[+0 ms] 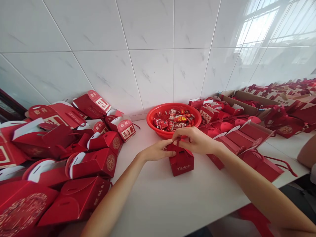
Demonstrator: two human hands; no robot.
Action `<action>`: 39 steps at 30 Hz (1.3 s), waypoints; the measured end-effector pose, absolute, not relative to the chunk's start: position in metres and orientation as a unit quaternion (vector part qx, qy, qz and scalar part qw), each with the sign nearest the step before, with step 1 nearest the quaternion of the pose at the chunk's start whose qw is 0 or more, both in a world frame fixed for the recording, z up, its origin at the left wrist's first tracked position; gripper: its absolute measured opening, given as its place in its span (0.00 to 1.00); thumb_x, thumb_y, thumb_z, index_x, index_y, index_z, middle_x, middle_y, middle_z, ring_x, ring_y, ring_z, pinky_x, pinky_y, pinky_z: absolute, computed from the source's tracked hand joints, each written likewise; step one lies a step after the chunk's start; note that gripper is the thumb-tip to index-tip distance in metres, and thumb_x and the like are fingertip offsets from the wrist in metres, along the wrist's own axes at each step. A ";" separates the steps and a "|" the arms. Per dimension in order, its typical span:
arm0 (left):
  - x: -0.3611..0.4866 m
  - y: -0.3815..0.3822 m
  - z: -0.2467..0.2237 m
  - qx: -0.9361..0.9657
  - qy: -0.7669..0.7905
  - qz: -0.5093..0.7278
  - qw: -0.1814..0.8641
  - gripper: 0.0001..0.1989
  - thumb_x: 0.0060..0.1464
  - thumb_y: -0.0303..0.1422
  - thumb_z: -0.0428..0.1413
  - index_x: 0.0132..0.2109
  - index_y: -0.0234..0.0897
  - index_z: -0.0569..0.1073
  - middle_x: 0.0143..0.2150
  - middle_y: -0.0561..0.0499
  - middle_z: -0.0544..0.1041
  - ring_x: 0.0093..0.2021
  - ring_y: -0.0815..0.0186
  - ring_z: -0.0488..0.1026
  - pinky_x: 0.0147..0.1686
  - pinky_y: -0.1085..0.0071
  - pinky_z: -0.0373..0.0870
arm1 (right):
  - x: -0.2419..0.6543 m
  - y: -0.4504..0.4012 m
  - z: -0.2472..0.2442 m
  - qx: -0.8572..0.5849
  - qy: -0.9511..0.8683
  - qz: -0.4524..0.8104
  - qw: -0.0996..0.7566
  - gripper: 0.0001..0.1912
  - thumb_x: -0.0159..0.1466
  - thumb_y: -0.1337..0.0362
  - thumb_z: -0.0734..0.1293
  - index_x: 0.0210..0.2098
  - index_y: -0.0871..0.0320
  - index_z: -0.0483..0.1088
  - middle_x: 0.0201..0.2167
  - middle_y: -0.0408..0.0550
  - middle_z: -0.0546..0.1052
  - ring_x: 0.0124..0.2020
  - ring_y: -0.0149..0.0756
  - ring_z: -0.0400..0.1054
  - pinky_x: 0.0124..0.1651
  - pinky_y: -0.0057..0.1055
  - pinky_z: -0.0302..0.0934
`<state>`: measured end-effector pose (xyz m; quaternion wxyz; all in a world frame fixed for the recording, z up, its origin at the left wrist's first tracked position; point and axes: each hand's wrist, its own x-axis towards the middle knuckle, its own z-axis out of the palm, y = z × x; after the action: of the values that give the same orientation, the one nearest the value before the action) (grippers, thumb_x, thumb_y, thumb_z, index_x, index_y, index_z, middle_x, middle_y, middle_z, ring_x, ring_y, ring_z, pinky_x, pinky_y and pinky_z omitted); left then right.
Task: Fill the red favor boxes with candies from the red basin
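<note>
A small red candy box (181, 166) with gold characters on its front stands upright on the white table. My left hand (158, 150) grips it from the left, thumb on the near side of its top and fingers behind. At the top, my right hand (194, 141) is closed in a pinch on the box's upper part. A bit of dark red shows between those fingertips; whether it is flap or ribbon I cannot tell. Just behind the hands sits a red plastic basket (149, 122) of wrapped candies (172, 120).
Many red boxes (98, 164) are heaped along the left. On the right stand open red boxes (256, 131), a cardboard carton (243, 108) and more boxes (283, 98). A tiled wall (150, 72) closes off the back. Part of another person's arm (307, 149) shows at the right edge.
</note>
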<state>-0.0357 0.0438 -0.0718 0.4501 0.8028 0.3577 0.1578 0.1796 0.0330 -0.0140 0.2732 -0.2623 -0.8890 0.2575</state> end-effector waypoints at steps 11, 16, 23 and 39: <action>-0.036 0.042 -0.069 0.799 0.382 0.163 0.435 0.17 0.57 0.38 0.56 0.53 0.39 0.72 0.53 0.47 0.77 0.49 0.57 0.74 0.50 0.62 0.71 | 0.179 0.035 -0.021 -0.266 -0.845 0.337 0.319 0.05 0.62 0.70 0.65 0.37 0.59 0.73 0.33 0.45 0.78 0.33 0.33 0.72 0.36 0.28 0.65; -0.037 0.043 -0.066 0.803 0.377 0.193 0.419 0.26 0.57 0.41 0.58 0.60 0.41 0.68 0.60 0.46 0.73 0.58 0.54 0.70 0.59 0.57 0.65 | 0.182 0.037 -0.016 -0.277 -0.844 0.332 0.318 0.09 0.57 0.73 0.65 0.37 0.59 0.74 0.33 0.46 0.79 0.33 0.34 0.73 0.38 0.30 0.67; -0.034 0.041 -0.059 0.762 0.387 0.291 0.430 0.25 0.57 0.44 0.60 0.59 0.41 0.70 0.63 0.43 0.70 0.61 0.55 0.69 0.60 0.57 0.65 | 0.187 0.033 -0.010 -0.294 -0.835 0.320 0.338 0.11 0.56 0.75 0.65 0.35 0.59 0.75 0.31 0.45 0.79 0.31 0.33 0.73 0.36 0.29 0.67; -0.030 0.046 -0.062 0.731 0.414 0.213 0.499 0.28 0.58 0.58 0.48 0.27 0.37 0.68 0.26 0.52 0.73 0.28 0.66 0.70 0.33 0.69 0.67 | 0.201 0.024 0.008 -0.300 -0.840 0.260 0.370 0.10 0.57 0.76 0.64 0.33 0.58 0.76 0.32 0.44 0.80 0.34 0.33 0.73 0.39 0.28 0.66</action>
<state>-0.0301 0.0465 -0.0618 0.4992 0.7306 0.4143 0.2130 0.2011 0.0241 0.0075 0.3701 -0.3004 -0.8397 0.2601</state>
